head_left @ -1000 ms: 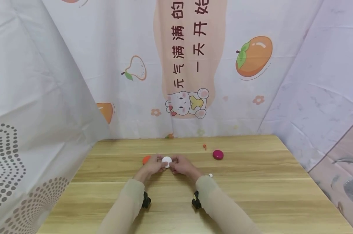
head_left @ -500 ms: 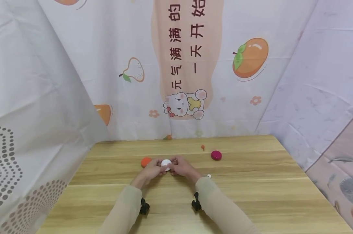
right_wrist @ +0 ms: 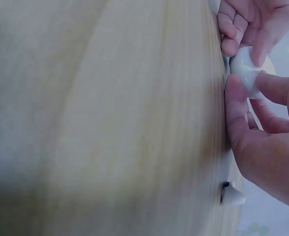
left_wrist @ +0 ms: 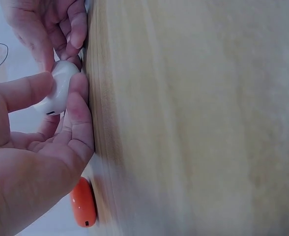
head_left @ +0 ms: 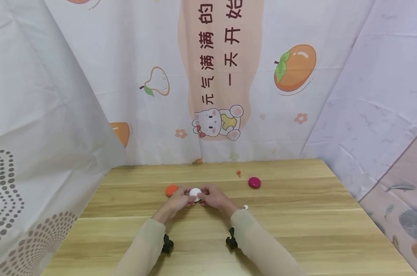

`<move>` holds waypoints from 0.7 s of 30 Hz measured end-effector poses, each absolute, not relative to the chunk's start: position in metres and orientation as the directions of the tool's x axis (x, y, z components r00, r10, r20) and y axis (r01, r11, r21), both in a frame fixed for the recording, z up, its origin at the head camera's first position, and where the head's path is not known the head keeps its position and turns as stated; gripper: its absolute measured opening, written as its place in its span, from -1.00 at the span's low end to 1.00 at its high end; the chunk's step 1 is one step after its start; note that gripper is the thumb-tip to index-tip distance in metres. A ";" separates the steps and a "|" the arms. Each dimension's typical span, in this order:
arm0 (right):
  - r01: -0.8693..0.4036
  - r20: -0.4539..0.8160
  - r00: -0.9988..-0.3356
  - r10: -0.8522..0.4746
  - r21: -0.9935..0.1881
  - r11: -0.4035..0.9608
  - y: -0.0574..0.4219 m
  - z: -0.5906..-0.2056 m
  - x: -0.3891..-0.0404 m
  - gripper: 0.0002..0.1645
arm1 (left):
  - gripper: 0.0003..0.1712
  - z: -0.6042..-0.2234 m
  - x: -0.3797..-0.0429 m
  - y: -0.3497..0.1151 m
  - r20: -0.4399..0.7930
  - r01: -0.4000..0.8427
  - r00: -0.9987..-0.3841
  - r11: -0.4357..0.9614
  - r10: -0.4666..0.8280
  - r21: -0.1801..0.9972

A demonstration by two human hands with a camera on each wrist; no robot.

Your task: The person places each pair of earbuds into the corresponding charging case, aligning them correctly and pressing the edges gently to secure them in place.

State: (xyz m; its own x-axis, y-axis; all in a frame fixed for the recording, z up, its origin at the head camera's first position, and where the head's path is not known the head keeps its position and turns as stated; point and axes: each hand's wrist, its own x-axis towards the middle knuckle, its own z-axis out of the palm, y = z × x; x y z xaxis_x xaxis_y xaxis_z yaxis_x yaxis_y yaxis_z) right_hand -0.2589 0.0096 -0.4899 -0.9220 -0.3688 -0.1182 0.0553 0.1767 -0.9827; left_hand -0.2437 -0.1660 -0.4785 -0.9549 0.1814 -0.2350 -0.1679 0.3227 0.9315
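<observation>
White case (head_left: 195, 193) pinched from both sides, slightly nearer the person

From my end I have the left hand (head_left: 179, 199) and the right hand (head_left: 214, 196) together on the white case, each clamped on it with the thumb on one face and fingers on the other. I cannot tell whether the case touches the counter (head_left: 201, 237) beneath.

Against the picture a second ago, case and hands have come slightly toward the person, and more of the orange case (head_left: 170, 190) shows past the left hand, just beside it. Since half a second ago I see almost no change: same grip, same places. The head view itself has slid, so the backdrop (head_left: 139, 138) stands a little further left.

The magenta case (head_left: 254, 183) and the orange earbud (head_left: 238, 173) lie where they did, near each other, farther out and to the right of the right hand. The white earbud (right_wrist: 233, 195) lies just beside the right sleeve (head_left: 244, 222).
</observation>
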 end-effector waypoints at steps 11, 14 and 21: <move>0.010 -0.072 -0.902 -0.426 -0.989 0.146 0.023 -0.488 -0.250 -0.63 | -0.63 -0.482 -0.231 -0.161 -0.123 -0.065 -0.976 0.305 0.177 0.950; -0.014 -0.053 -0.897 -0.439 -0.989 0.147 0.034 -0.485 -0.244 -0.60 | -0.57 -0.476 -0.224 -0.159 -0.078 0.001 -0.972 0.335 0.221 0.942; -0.321 0.111 -0.849 -0.517 -0.885 0.337 0.069 -0.451 -0.233 -0.62 | -0.58 -0.455 -0.212 -0.145 0.036 0.181 -0.922 0.347 0.386 0.920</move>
State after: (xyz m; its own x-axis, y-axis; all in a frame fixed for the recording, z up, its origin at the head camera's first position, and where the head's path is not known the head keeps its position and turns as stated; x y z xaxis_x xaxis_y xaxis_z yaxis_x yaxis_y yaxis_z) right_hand -0.2334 0.0689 -0.4514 -0.8487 -0.5170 0.1113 -0.3214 0.3370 -0.8850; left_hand -0.2123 -0.1451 -0.4551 -0.9218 0.3859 0.0363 0.1814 0.3469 0.9202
